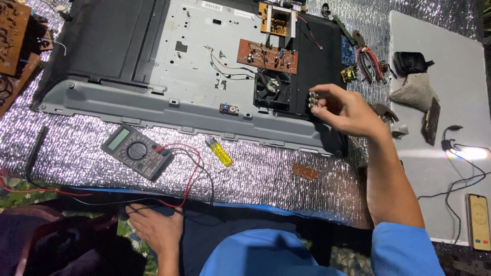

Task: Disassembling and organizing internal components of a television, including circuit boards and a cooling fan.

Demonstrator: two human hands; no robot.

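My right hand (343,109) reaches over the right end of an opened flat television back (184,56) and pinches a small black connector block with metal sockets (313,99). Beside it sit a black cooling fan (272,88) and a brown circuit board (267,55). My left hand (153,225) rests low near my lap, fingers spread on the dark cloth, touching the red and black probe leads (192,174). Those leads run up to a grey multimeter (136,152) lying on the silver foil mat (266,176).
A yellow lighter (219,152) and a small brown board piece (305,171) lie on the foil. At right a white board (450,102) holds a cloth, dark parts, a lit lamp and a phone (479,221). Loose circuit boards sit at far left (13,36).
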